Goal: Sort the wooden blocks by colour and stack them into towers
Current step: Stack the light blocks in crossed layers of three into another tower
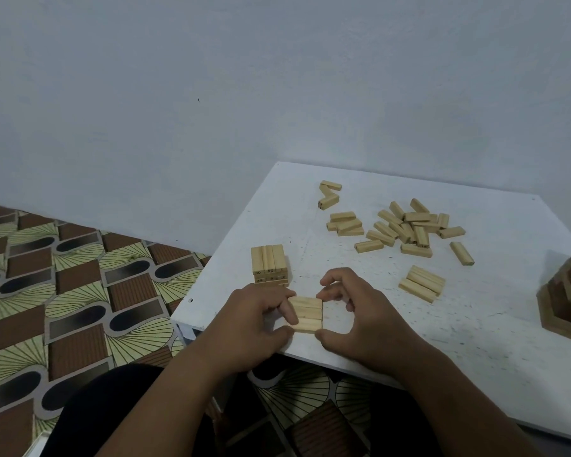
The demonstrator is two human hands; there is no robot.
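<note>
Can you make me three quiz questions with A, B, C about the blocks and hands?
1. Where is the small tower?
A. left of the hands, near the table's edge
B. on the floor
C. on the loose pile

2. How many blocks lie side by side in the row between the hands?
A. one
B. three
C. six

3. What are the hands doing?
A. resting in the lap
B. waving
C. pressing the row from both sides

Answers:
1 A, it stands on the white table.
2 B, three strips show.
3 C, left hand and right hand flank it.
</note>
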